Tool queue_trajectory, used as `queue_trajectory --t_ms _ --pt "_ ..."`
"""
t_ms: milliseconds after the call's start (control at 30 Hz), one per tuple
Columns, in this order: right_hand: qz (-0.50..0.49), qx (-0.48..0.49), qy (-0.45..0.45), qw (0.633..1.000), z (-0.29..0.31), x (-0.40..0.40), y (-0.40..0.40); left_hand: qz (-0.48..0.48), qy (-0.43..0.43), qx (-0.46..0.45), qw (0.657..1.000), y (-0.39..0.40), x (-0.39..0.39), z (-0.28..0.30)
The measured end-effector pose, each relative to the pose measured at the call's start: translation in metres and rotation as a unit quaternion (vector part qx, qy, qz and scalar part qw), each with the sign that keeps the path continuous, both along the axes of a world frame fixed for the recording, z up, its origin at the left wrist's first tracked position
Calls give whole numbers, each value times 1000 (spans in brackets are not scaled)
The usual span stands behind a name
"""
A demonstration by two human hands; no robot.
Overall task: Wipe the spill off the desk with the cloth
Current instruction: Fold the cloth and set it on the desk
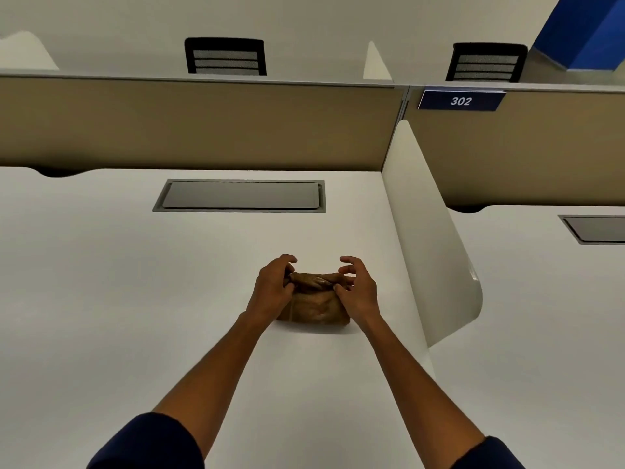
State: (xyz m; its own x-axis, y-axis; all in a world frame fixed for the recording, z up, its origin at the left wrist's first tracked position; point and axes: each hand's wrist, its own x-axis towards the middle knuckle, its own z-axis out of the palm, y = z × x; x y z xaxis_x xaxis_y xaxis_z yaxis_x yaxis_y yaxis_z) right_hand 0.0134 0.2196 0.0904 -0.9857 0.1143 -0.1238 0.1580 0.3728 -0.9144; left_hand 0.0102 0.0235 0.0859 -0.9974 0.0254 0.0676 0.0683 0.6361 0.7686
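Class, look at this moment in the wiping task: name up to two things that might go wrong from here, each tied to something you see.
1. Both the left hand and right hand pinch the brown cloth while it is bunched, so it may wipe poorly.
2. No spill shows on the desk, so spots could be missed.

**Cloth sits mid-desk between our two hands**

We see the cloth (316,301) lying on the desk (101,282), our left hand (274,287) touching its left end and our right hand (358,287) at its right end. Behind it, a hatch (240,195) is set into the desktop, and behind that stands a partition (189,123). A divider panel (429,238) rises to the right. Beyond the partition stand two chairs (225,56), and a number plate (461,100) hangs on the neighbouring panel.
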Motion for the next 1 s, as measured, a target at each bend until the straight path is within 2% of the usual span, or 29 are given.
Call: queue_trajectory --t_ms 200,300,367,400,500,700,833,933,1000 --pt "-32 96 -11 995 -12 -4 -11 -1 -106 -11 994 -7 -26 -16" --pt "-53 137 30 989 -10 5 -23 -11 -135 -10 991 -12 -35 -19" --pt "-21 177 57 982 -13 11 -33 -22 -149 -7 989 -13 -39 -21" --pt "16 226 63 972 -16 15 -38 -26 -156 -3 987 -13 -40 -21" --pt "114 361 35 925 -33 26 -48 -44 -182 -11 982 -10 -42 -19" --pt "147 434 5 889 -52 29 -51 -111 -181 -119 970 -2 -48 -10" --pt "173 430 -2 886 -47 23 -47 -125 -211 -138 960 2 -50 -7" --pt "135 332 49 932 -38 32 -41 -135 -236 -137 952 -1 -50 -6" --pt "33 237 81 968 -32 49 -39 -137 -260 -119 948 -6 -49 -6"
